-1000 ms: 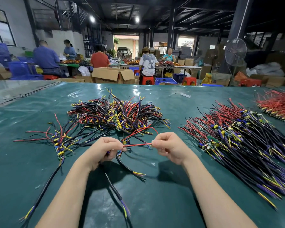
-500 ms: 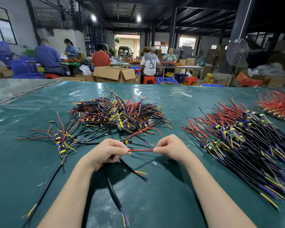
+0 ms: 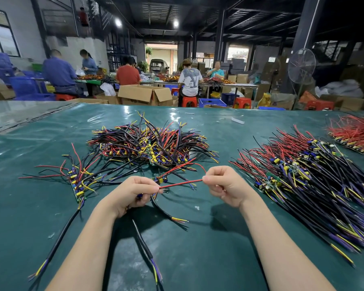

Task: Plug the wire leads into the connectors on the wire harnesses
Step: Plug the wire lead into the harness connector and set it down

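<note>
A loose harness [image 3: 78, 183] is lying at the far left of the glossy green counter [image 3: 29, 206], its stiff black leads fanning out from a narrow board. Next to it, the left hand [image 3: 132, 193] is closing its grip round a bundle of black cables [image 3: 143, 241]; the connector itself is hiding inside the fist, so I cannot tell its shape. From those fingertips the red wire [image 3: 181, 183], thin, smooth and springy, is running taut to the right hand [image 3: 225, 185], whose grip is pinching its far end.

To seat it well, the right hand is probably needing to pinch closer to the tip, keep the lead straight and push in line with the socket, since so soft a wire is likely to buckle. Further right, a heap [image 3: 303, 185] of black, red and purple leads is lying combed one way, and a red bundle [image 3: 357, 133] is sitting at the edge.
</note>
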Motion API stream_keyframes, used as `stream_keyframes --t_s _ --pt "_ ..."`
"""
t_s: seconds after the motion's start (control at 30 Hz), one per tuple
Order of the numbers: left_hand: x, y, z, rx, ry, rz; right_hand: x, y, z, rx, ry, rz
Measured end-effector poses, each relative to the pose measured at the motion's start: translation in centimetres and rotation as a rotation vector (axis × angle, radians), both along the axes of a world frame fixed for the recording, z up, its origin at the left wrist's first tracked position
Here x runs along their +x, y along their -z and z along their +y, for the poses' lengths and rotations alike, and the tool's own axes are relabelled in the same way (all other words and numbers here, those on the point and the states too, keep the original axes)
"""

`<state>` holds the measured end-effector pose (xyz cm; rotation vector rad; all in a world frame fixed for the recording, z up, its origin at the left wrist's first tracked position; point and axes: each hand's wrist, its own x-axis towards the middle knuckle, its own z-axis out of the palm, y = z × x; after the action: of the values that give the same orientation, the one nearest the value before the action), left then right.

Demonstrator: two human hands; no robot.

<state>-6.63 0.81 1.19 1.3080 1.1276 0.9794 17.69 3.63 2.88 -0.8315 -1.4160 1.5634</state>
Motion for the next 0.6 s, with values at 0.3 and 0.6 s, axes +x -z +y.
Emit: stream_keyframes --t_s 0.3,0.6 --pt "0.6 -0.4 -0.5 0.03 0.044 0.06 0.3 0.6 0.6 0.122 0.228 -0.277" --pt "1.5 -0.5 -0.5 0.033 -0.008 0.191 0.3 0.8 1.2 0.325 0.405 -0.447"
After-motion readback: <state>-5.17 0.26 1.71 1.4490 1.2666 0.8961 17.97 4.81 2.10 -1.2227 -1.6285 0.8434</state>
